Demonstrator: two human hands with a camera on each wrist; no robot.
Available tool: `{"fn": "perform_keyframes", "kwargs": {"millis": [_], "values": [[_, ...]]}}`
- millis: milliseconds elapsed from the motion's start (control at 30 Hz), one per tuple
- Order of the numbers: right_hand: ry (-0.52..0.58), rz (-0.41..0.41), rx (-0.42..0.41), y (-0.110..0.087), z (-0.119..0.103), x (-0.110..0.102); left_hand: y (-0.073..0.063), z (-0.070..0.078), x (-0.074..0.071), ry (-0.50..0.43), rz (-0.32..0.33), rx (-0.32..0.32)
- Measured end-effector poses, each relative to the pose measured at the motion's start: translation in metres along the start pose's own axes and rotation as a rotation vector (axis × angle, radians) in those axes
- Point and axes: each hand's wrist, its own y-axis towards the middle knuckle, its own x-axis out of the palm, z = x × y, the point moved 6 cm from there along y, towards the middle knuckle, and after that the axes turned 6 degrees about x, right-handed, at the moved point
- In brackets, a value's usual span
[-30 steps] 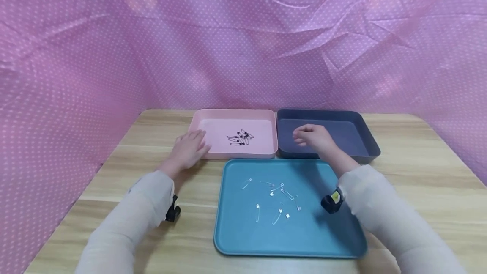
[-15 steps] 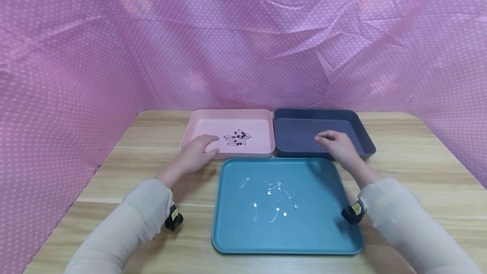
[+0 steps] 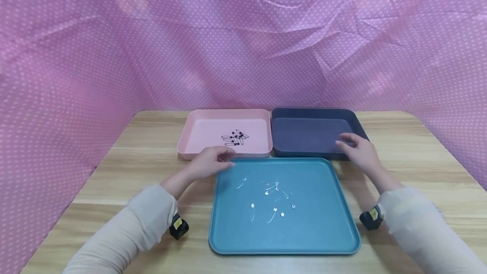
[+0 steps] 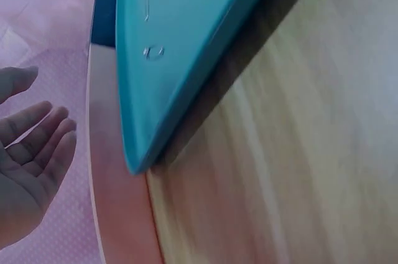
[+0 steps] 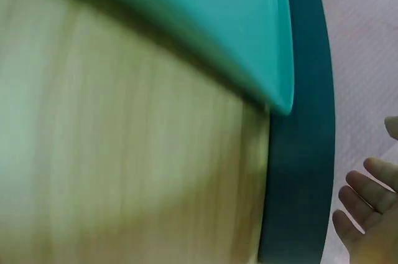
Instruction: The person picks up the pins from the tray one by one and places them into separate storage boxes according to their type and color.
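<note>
My left hand (image 3: 211, 162) hovers where the pink tray's near rim meets the far left corner of the teal tray; its fingers are loosely bent, thumb apart, holding nothing visible. Over the right side of the navy tray (image 3: 310, 136) is my right hand (image 3: 359, 151), thumb and fingers parted around empty space. Both wrist views agree: the left hand (image 4: 28, 170) and right hand (image 5: 373, 214) show relaxed fingers. Several silver safety pins (image 3: 272, 216) lie scattered on the teal tray (image 3: 312, 231). Black safety pins (image 3: 236, 138) are heaped in the pink tray (image 3: 205, 130).
Pink and navy trays stand side by side at the back of the wooden table (image 3: 133, 172), the teal tray in front of them. A pink dotted curtain (image 3: 243, 45) hangs behind and on both sides. Each wrist carries a small black camera (image 3: 178, 226).
My left hand has moved right and nearer, from the pink tray's left rim to the teal tray's corner. My right hand has shifted right across the navy tray, its fingers spreading apart.
</note>
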Motion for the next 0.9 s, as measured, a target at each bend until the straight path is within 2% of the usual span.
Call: {"fn": "perform_keyframes", "kwargs": {"millis": [167, 267, 400, 533, 633, 700, 833, 900], "values": [[-0.07, -0.026, 0.026, 0.002, 0.016, -0.008, 0.0, -0.004, 0.018, -0.02, -0.072, -0.042], [-0.086, -0.04, 0.032, 0.005, 0.026, -0.011, -0.001, -0.008, 0.027, -0.019, -0.107, -0.096], [-0.135, -0.048, -0.001, 0.01, 0.036, -0.011, -0.004, -0.014, 0.039, -0.009, -0.167, -0.207], [-0.201, -0.06, -0.039, 0.017, 0.044, -0.007, -0.007, -0.014, 0.045, 0.03, -0.204, -0.242], [-0.24, -0.073, -0.055, 0.022, 0.05, -0.004, -0.007, -0.012, 0.049, 0.069, -0.204, -0.249], [-0.268, -0.088, -0.06, 0.024, 0.051, -0.002, -0.009, -0.012, 0.051, 0.093, -0.197, -0.275], [-0.313, -0.129, -0.063, 0.028, 0.049, 0.001, -0.01, -0.013, 0.054, 0.122, -0.175, -0.312], [-0.329, -0.157, -0.056, 0.03, 0.047, 0.001, -0.009, -0.013, 0.055, 0.132, -0.165, -0.308]]}}
